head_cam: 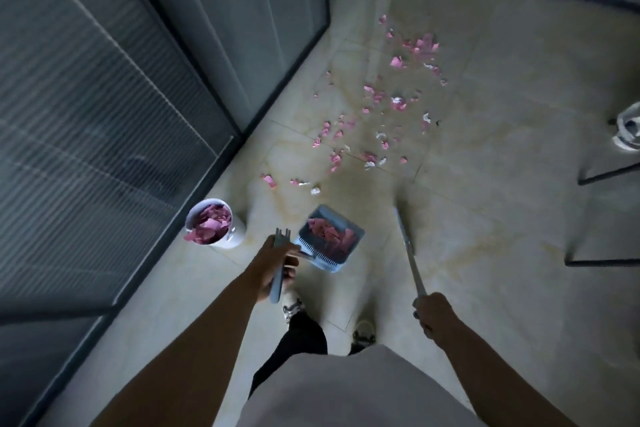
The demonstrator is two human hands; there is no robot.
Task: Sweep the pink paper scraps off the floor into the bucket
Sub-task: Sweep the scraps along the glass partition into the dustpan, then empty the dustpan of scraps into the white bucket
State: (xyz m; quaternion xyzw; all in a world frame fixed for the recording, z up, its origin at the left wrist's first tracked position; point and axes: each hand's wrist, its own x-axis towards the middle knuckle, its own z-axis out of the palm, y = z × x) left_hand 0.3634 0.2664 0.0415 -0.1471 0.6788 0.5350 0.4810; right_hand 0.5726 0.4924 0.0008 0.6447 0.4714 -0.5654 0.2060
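Pink paper scraps (377, 107): strewn on beige tiled floor (502, 184). Left hand (277, 267) grips blue plastic dustpan (329, 239); right hand (434, 314) grips metal broom handle (410, 256). White bucket (216, 224) beside glass wall (104, 97).

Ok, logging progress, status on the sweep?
Left hand holds blue plastic dustpan, loaded. Right hand grips broom handle. White bucket part full; pink paper scraps remain ahead.

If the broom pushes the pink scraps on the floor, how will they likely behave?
The scraps look thin and crumpled, so probably very light and floppy. On the glossy floor they should slide easily but may scatter or flutter. The broom likely needs gentle strokes.
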